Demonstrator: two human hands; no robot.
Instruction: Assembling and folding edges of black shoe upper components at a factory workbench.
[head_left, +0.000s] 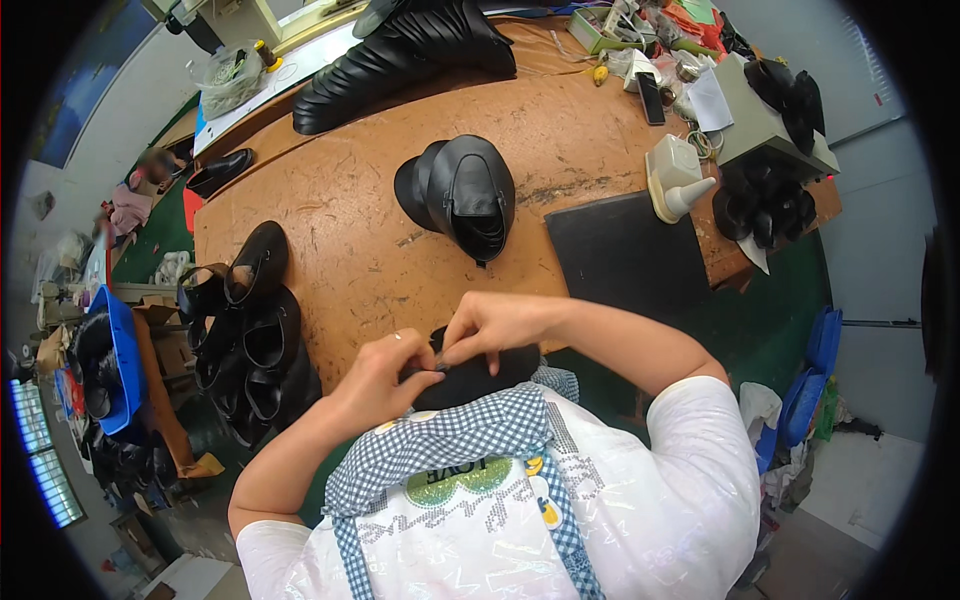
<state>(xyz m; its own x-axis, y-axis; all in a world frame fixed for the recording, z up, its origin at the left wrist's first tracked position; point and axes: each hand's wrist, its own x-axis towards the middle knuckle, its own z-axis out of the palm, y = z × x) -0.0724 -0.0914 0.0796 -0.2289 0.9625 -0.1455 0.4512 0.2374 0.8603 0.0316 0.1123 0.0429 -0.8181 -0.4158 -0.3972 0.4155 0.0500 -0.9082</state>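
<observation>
Close to my body, a black shoe (490,381) lies under my hands, partly covered by them. My left hand (384,372), with a ring on one finger, is closed in a pinch at the shoe's left end. From the other side my right hand (497,325) pinches at the same spot, its other fingers resting over the black surface. A small greyish bit shows between the fingertips, too small to name. Beyond my hands, several black shoe uppers (468,185) sit nested together on the brown worktable (345,265).
Black shoes (265,340) are heaped at the table's left edge. A long row of stacked black uppers (405,65) lies at the back. To the right are a dark mat (625,250), a white bottle with a nozzle (685,195) and a phone (650,98). A blue crate (122,365) stands far left.
</observation>
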